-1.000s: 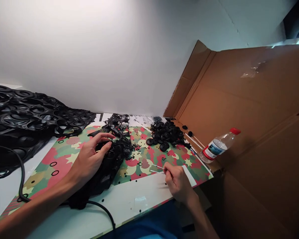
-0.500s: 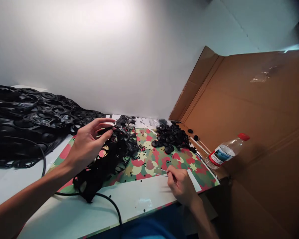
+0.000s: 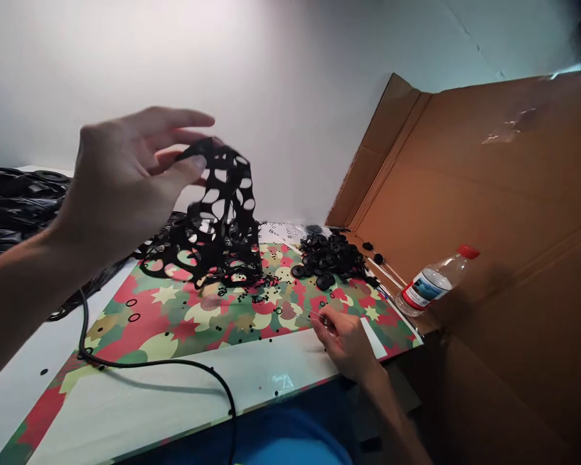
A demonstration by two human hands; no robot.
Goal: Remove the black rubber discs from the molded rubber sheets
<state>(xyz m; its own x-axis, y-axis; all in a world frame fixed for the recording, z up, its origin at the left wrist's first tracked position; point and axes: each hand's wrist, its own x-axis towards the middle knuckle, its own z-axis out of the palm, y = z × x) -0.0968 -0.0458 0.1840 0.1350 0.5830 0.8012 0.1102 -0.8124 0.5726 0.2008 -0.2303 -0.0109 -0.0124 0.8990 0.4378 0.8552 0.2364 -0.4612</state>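
Observation:
My left hand [image 3: 130, 165] is raised, pinching the top edge of a black rubber sheet full of round holes [image 3: 223, 213]. The sheet hangs down from the thumb and fingers, its lower part spread over the camouflage-patterned table covering [image 3: 159, 329]. Low on the right, my right hand [image 3: 346, 342] is closed round a pair of thin metal tweezers [image 3: 312, 312], whose tips point left over the covering. Small black bits [image 3: 264, 290] and a few thin black rings [image 3: 133, 317] lie scattered below the sheet.
A heap of black rubber discs [image 3: 332, 255] sits at the back right. Beyond it are a red-capped plastic bottle [image 3: 426, 290] and a cardboard wall [image 3: 489, 194]. More black perforated sheets [image 3: 24, 200] pile up on the left. A black cable [image 3: 159, 363] crosses the front.
My left hand has risen and lifted the rubber sheet off the near part of the table, uncovering rings and pattern there. The right hand has shifted slightly, still with the tweezers.

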